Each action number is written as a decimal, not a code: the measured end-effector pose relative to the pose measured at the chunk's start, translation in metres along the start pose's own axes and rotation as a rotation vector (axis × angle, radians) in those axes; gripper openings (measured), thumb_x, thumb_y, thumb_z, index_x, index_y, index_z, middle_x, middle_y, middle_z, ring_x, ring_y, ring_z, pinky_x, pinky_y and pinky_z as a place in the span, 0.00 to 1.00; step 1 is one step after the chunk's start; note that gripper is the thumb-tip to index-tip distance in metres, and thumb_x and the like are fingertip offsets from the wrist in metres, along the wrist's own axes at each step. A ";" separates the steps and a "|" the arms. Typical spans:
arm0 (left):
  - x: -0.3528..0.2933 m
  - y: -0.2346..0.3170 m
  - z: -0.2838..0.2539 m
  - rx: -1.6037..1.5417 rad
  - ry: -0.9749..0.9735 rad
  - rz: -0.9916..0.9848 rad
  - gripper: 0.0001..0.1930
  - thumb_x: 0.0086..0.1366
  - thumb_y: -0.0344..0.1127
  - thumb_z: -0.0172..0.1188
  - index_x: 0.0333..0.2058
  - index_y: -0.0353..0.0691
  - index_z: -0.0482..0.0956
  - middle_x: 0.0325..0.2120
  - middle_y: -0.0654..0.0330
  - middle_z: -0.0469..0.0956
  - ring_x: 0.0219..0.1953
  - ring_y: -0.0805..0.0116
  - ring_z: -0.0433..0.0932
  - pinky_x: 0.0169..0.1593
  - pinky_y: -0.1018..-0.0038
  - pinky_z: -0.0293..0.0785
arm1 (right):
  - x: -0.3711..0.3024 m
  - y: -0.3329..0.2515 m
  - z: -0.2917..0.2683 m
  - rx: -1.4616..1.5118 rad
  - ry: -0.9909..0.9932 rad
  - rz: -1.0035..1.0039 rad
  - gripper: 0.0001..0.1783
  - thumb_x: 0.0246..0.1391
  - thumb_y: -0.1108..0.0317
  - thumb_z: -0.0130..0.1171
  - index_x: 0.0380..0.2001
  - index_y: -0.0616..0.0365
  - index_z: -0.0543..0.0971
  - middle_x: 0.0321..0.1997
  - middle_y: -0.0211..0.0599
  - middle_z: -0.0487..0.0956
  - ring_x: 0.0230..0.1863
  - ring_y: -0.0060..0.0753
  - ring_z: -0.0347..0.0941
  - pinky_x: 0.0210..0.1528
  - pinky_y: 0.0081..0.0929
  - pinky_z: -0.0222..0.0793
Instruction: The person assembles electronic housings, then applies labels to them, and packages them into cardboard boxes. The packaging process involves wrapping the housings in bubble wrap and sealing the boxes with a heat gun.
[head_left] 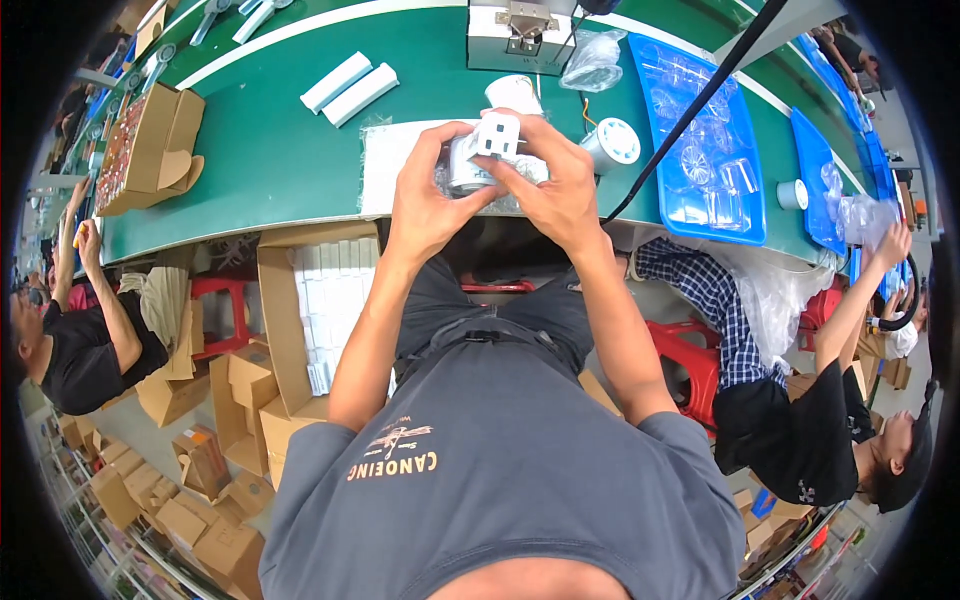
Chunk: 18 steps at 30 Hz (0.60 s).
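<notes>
Both my hands meet over a white sheet [385, 165] near the front edge of the green worktable. My left hand [428, 195] has its fingers curled round a silvery-white round part [464, 172]. With bent fingers, my right hand [555, 185] grips a white plastic piece [498, 134] with dark square openings. The two pieces overlap, and I cannot tell whether they are joined. Just beyond stands a white cup-shaped part [514, 93]. To the right of my right hand is a white cylinder [612, 144] with thin wires near it.
Two long white parts [350, 88] lie at the far left. A blue tray [752, 222] of clear plastic parts sits right, behind a black cable [690, 112]. Cartons [150, 140] stand left; a carton of white pieces [280, 320] is below the table edge. Co-workers sit at both sides.
</notes>
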<state>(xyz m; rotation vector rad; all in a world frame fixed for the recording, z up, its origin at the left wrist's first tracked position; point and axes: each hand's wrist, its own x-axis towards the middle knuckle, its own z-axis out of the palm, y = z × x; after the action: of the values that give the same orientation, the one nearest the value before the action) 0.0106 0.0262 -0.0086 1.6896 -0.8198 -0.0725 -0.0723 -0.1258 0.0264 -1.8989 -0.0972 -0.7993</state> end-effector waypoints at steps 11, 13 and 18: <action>-0.001 0.002 -0.001 -0.061 -0.007 -0.041 0.35 0.45 0.34 0.81 0.53 0.38 0.75 0.46 0.56 0.80 0.46 0.63 0.79 0.51 0.68 0.75 | 0.007 0.001 -0.011 0.022 -0.129 0.027 0.24 0.51 0.75 0.69 0.53 0.63 0.80 0.46 0.43 0.84 0.46 0.41 0.83 0.49 0.32 0.78; 0.000 0.003 -0.001 -0.073 -0.014 -0.045 0.35 0.45 0.33 0.81 0.53 0.38 0.75 0.46 0.57 0.80 0.46 0.64 0.79 0.51 0.68 0.75 | 0.009 0.003 -0.014 -0.039 -0.171 -0.003 0.23 0.51 0.74 0.69 0.53 0.63 0.81 0.46 0.43 0.84 0.45 0.41 0.83 0.49 0.34 0.77; 0.004 0.001 0.000 -0.176 -0.008 -0.014 0.31 0.44 0.32 0.81 0.49 0.36 0.79 0.42 0.58 0.80 0.45 0.65 0.80 0.50 0.70 0.75 | 0.012 -0.002 -0.008 -0.026 -0.137 0.020 0.22 0.51 0.73 0.69 0.51 0.64 0.81 0.41 0.43 0.83 0.43 0.41 0.82 0.46 0.33 0.76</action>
<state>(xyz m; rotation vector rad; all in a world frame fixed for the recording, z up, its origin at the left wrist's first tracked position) 0.0133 0.0242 -0.0061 1.5303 -0.7842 -0.1571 -0.0671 -0.1348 0.0368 -1.9750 -0.1525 -0.6595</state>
